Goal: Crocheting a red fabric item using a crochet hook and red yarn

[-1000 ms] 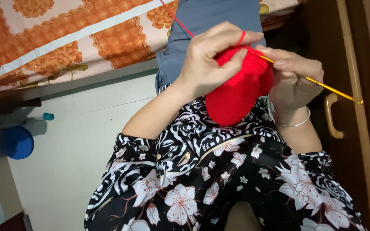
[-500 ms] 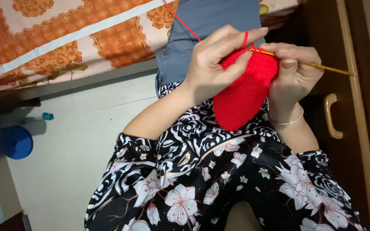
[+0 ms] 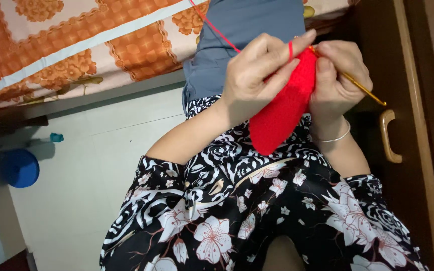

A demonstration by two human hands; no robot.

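Between both sets of fingers hangs the red crochet piece point(image 3: 282, 108), its top edge pinched by the left hand point(image 3: 257, 75) so the stitches stay taut. Over the left forefinger runs the red yarn point(image 3: 214, 27), kept tensioned. Closed around the yellow hook point(image 3: 362, 88), the right hand point(image 3: 337, 75) sits near a cupboard handle point(image 3: 389, 135); leftward, room lies open.
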